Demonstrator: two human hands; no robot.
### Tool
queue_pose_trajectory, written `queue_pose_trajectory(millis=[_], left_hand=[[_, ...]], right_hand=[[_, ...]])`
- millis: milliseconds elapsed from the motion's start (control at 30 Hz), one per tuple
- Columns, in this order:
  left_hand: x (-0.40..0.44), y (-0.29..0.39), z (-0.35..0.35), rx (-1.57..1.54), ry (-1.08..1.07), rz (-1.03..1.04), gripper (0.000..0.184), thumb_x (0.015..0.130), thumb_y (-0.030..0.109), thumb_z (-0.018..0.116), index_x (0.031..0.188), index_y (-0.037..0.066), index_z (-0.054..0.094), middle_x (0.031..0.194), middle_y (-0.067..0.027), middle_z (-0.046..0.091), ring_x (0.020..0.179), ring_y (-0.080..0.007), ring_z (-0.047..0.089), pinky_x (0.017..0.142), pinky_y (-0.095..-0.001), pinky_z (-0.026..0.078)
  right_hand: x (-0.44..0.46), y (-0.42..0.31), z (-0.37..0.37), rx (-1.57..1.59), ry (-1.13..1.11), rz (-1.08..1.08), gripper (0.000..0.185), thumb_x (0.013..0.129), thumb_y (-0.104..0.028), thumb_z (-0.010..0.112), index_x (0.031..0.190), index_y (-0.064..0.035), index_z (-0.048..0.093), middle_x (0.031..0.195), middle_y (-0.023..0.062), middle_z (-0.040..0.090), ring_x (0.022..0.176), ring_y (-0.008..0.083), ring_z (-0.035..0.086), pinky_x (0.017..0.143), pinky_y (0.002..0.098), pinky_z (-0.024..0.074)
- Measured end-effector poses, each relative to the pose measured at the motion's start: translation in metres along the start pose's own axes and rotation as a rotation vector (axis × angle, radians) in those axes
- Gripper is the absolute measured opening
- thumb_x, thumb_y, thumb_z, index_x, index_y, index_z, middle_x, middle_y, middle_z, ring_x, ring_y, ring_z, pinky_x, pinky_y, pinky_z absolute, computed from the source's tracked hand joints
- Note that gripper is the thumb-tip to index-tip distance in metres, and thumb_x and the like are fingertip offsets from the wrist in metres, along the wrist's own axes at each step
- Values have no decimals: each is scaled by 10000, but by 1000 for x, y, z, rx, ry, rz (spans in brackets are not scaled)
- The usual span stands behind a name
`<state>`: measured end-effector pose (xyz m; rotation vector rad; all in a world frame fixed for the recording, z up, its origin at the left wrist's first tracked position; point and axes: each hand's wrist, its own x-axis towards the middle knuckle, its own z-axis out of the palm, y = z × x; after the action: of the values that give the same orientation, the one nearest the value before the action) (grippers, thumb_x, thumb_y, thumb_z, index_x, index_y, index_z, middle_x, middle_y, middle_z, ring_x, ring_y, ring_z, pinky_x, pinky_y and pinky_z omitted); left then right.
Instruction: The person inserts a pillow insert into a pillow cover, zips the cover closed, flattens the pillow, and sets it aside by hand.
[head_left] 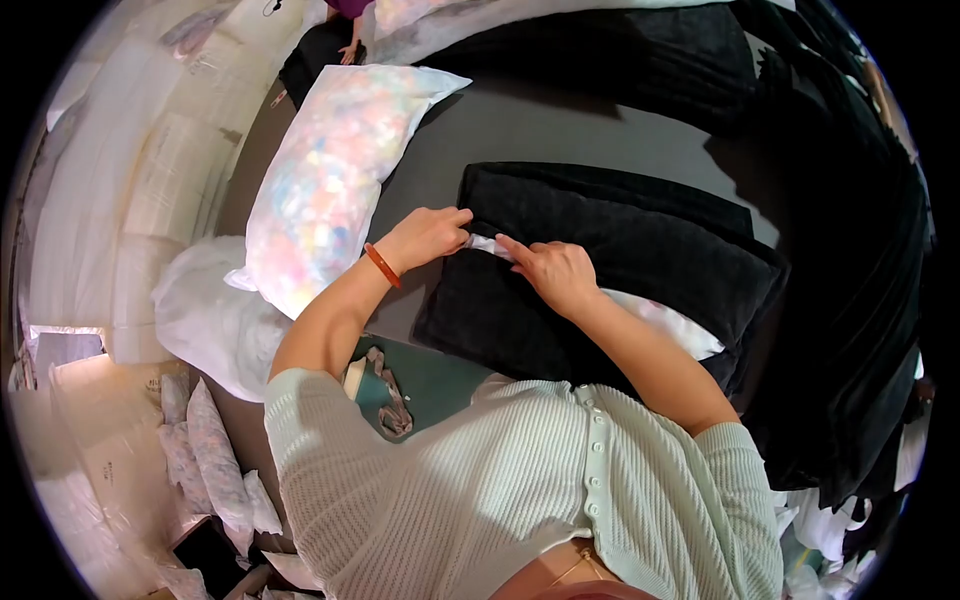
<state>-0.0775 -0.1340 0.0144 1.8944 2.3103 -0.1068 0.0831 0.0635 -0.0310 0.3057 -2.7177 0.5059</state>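
Note:
A black plush cushion cover (620,235) lies on the grey table in front of me. Its opening runs lengthwise, and a white inner bag with pastel filling (665,322) shows through it on the right. At the left end of the opening, my left hand (430,235) is closed, pinching the cover's corner. My right hand (556,274) bends over the opening beside it, its index finger on a narrow white strip of the inner bag and its thumb hidden. Its fingers look closed on the opening's edge.
A plump white bag of pastel filling (325,170) lies on the grey table (440,125) to the left. Black fabric (835,270) is heaped on the right. Another person's hand (348,52) shows at the far edge. Wrapped stacks (110,200) stand left; filled bags (215,465) lie below.

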Motion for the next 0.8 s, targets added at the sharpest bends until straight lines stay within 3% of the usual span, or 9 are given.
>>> queue_pose_trajectory(millis=[67,133,267,633,733,800], left_hand=[[-3,-4,6,-13,20,34,63,766,118,649,774,57,637,970,-65,586,850,-251,621,646,-360,513],[-9,-1,16,-139,217,5,78,775,120,658,801,50,633,977,-69,593,799,-259,629,649,-360,517],[-16,9,29,-200,396,-80,108,788,122,663,855,52,616,984,-68,598,751,-266,637,632,-356,521],[-11,21,36,-86,403,-200,134,804,141,690,878,83,595,934,-39,575,805,-234,634,602,-365,512],[-12,32,40,-160,495,-221,126,801,99,686,894,72,606,967,-46,585,816,-253,634,612,-366,515],[-17,45,41,-189,596,-369,116,814,74,676,921,53,637,978,-74,601,826,-285,635,675,-377,522]], right_hand=[[0,0,0,11,0,3,451,801,-276,702,1235,-194,611,667,30,621,609,203,640,549,332,497],[0,2,0,20,14,19,447,802,-275,700,1233,-195,613,664,30,622,608,202,641,550,332,498],[-1,2,0,37,6,19,440,803,-278,697,1229,-199,618,666,27,628,614,199,646,557,328,502],[-2,2,4,24,5,21,479,804,-304,698,1266,-235,594,655,9,603,590,194,626,538,330,498],[-2,4,4,46,1,34,475,810,-300,693,1269,-233,593,656,10,602,593,197,626,541,332,499],[-2,4,6,13,4,15,475,811,-299,691,1270,-233,592,656,13,603,593,201,626,544,332,499]])
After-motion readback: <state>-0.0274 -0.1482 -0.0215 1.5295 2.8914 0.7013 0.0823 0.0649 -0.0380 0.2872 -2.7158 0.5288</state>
